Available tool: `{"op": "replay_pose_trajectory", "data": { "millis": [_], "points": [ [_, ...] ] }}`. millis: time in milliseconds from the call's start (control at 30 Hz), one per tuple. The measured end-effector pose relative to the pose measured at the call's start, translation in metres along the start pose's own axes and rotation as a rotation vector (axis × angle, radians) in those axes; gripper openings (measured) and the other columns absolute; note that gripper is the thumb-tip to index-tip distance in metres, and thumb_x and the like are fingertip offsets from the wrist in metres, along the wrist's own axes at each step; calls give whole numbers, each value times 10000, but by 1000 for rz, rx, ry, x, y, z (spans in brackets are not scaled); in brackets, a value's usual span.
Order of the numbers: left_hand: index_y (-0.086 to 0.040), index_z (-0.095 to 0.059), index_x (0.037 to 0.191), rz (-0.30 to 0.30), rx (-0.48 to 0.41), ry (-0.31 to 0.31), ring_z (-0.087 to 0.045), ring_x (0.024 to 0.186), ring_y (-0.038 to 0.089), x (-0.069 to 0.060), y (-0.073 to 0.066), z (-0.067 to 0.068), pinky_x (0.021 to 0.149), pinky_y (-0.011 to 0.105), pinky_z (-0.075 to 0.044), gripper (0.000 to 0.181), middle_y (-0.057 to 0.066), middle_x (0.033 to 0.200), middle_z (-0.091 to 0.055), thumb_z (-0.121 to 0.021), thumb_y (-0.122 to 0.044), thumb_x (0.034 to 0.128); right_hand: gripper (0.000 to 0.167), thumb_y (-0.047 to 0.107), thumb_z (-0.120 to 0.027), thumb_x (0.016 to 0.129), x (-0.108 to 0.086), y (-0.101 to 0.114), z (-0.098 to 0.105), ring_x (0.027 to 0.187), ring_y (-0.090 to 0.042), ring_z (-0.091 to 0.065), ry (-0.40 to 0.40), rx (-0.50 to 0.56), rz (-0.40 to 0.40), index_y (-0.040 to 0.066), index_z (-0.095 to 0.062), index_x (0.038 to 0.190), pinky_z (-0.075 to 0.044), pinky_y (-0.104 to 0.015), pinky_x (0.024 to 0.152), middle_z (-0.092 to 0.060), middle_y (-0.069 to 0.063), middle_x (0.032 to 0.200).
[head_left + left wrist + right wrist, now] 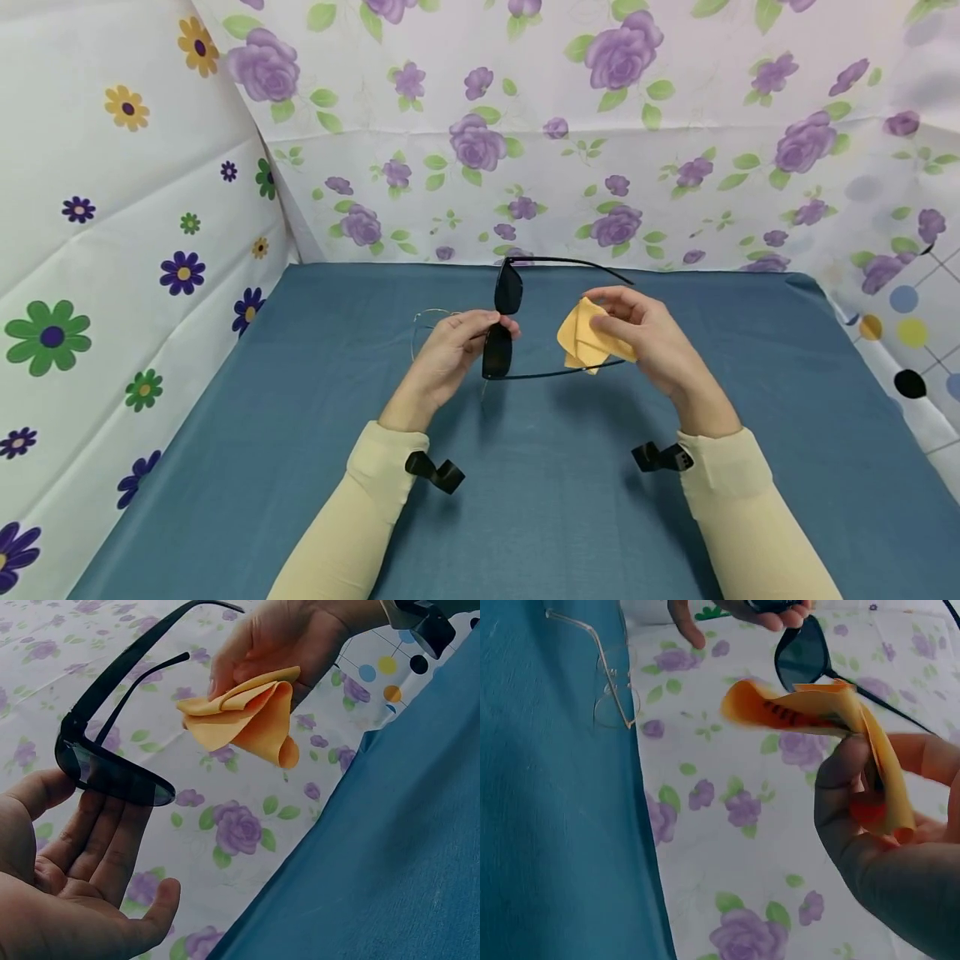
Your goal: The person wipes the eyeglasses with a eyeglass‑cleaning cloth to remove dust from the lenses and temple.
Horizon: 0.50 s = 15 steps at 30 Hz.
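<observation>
Black sunglasses (pixel 497 351) are held up above the table, lenses to the left and both temples reaching right. My left hand (pixel 455 343) pinches them near the bridge between thumb and fingers; the left wrist view shows the dark lens (pixel 112 774) resting against the fingertips. A folded yellow cloth (pixel 588 335) is gripped by my right hand (pixel 637 333), close to the temple ends. In the right wrist view the cloth (pixel 802 709) bears some dark print and stands apart from the lens (pixel 801 656).
Thin wire-framed eyeglasses (pixel 613 694) lie on the blue tablecloth (pixel 540 500), partly hidden behind my left hand in the head view. A white sheet with purple flowers (pixel 480 192) rises at the back, and a daisy-patterned sheet (pixel 135 275) at the left.
</observation>
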<state>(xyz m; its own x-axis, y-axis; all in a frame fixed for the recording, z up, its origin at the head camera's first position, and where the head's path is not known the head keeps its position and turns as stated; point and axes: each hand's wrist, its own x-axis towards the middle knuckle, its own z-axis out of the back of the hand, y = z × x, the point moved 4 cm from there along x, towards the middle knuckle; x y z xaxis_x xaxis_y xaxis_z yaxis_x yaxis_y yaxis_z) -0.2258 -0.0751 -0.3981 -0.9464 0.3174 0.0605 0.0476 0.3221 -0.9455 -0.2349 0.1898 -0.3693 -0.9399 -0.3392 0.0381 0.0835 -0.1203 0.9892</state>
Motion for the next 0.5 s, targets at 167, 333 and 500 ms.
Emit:
{"op": "replay_pose_trajectory", "data": {
  "millis": [167,333,500],
  "points": [
    [-117,-801,1005,-5,20,19,-695,1069,244,0,1,-3,1184,429,-371,236,54,1022,-760,-595,-206,1078,451,231,-694,1032,-1,4,-5,931,-199,-689,-13,-84,36,25,-574,1415,-588,-280,792,-676,-87,1117],
    [-115,-805,998,8,30,38,-690,1067,248,1,4,-6,1189,419,-364,243,64,1023,-753,-594,-207,1076,401,196,-738,1000,-1,1,-5,922,-155,-712,-94,-60,37,-27,-638,1318,-592,-247,778,-729,-21,1082],
    [-131,-807,973,52,20,66,-713,1050,215,0,6,-11,1183,428,-375,263,49,1011,-763,-580,-211,1078,274,120,-773,964,0,4,-14,863,-124,-711,-274,3,139,-66,-695,1150,-588,-209,726,-745,-31,1002]
  ]
}}
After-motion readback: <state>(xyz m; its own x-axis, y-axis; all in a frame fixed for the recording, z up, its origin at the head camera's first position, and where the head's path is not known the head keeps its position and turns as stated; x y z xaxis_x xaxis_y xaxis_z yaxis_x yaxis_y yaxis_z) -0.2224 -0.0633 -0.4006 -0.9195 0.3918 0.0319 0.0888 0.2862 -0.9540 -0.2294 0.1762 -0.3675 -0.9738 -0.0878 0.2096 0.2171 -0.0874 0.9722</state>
